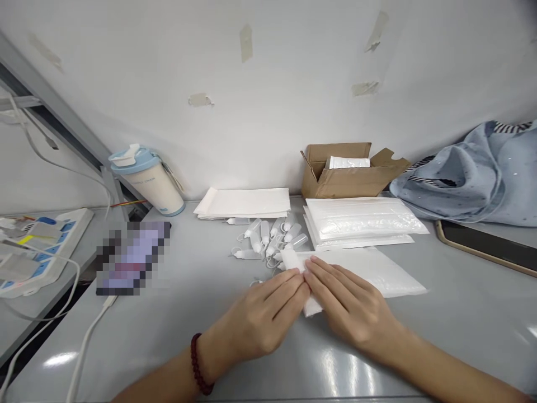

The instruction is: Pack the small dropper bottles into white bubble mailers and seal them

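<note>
My left hand (268,319), with a dark red bead bracelet (197,364) at the wrist, is closed on a narrow, folded white strip (292,259) that looks like foam wrap. From the other side my right hand (356,308) presses on the same strip, its fingertips meeting those of the left. Whether anything is inside the strip is hidden. Just beyond it lies a loose pile of several small translucent squeeze bottles (264,230). A flat white padded envelope (386,271) lies partly behind my right hand.
White sheets or sleeves (247,201) are stacked at the back, beside a pile of padded envelopes (361,218). Behind stands an open cardboard box (348,182). A tumbler (151,182), a phone on a cable (136,257) and a power strip (50,252) are left; blue cloth (470,173) and another phone (486,243) right.
</note>
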Demonstrator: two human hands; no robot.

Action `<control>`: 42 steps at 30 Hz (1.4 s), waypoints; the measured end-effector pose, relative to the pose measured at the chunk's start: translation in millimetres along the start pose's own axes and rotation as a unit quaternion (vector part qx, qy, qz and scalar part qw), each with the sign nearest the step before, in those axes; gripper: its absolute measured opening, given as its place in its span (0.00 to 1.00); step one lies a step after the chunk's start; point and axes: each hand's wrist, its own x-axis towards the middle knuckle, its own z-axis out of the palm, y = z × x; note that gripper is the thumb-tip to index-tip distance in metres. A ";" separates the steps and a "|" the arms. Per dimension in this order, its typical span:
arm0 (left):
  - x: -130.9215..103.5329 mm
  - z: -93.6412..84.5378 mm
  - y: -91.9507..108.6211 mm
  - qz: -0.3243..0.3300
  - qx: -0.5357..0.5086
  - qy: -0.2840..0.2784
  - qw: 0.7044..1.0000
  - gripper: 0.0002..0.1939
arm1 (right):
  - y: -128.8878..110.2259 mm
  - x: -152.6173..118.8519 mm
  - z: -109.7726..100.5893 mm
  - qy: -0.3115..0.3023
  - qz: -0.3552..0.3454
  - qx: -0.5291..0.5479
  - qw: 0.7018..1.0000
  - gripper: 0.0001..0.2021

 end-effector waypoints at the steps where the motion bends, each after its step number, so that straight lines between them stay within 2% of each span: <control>1: -0.5 0.9 -0.7 -0.004 0.000 0.005 1.000 0.11 | 0.5 -0.2 -0.4 0.004 -0.004 -0.001 1.000 0.14; 4: -4.1 4.8 -3.7 -0.022 0.010 0.010 1.000 0.12 | 1.8 -1.1 -1.4 0.005 -0.006 0.004 1.000 0.13; 8: -7.2 6.9 -8.8 -0.036 0.026 -0.016 0.999 0.13 | 1.6 -1.6 -4.9 -0.004 -0.009 0.029 1.000 0.13; 14: -3.5 5.7 -11.6 -0.048 0.040 -0.024 0.998 0.13 | -3.1 -4.7 -6.6 0.025 -0.023 0.068 0.997 0.15; 20: -1.9 4.6 -9.0 -0.069 -0.002 -0.014 0.998 0.10 | -8.8 -12.4 -1.7 0.033 -0.013 0.103 0.994 0.19; 24: -3.9 7.0 -8.8 -0.104 -0.036 -0.066 0.992 0.10 | -10.7 -12.2 -4.9 0.031 -0.018 0.110 0.993 0.20; 28: -4.6 10.0 -9.0 -0.160 -0.140 -0.094 0.973 0.12 | -11.3 -5.0 -10.9 0.041 -0.017 0.090 0.995 0.19; 30: -2.7 10.1 -9.3 -0.200 -0.195 -0.094 0.956 0.11 | -8.8 -0.1 -12.2 0.040 0.005 0.050 0.998 0.16; 32: 0.7 9.9 -9.4 -0.240 -0.241 -0.096 0.935 0.11 | -4.0 3.6 -11.3 0.037 0.065 0.008 0.997 0.13; 35: 7.7 10.6 -8.4 -0.291 -0.264 -0.125 0.911 0.12 | 6.0 4.7 -7.6 0.044 0.134 0.004 0.990 0.06; 38: 17.2 12.0 -6.9 -0.310 -0.238 -0.140 0.910 0.14 | 14.3 2.6 -6.2 0.070 0.135 0.014 0.988 0.09; 42: 34.3 10.9 -7.3 -0.283 -0.221 -0.110 0.927 0.15 | 19.2 1.1 -11.8 0.117 0.125 -0.003 0.985 0.10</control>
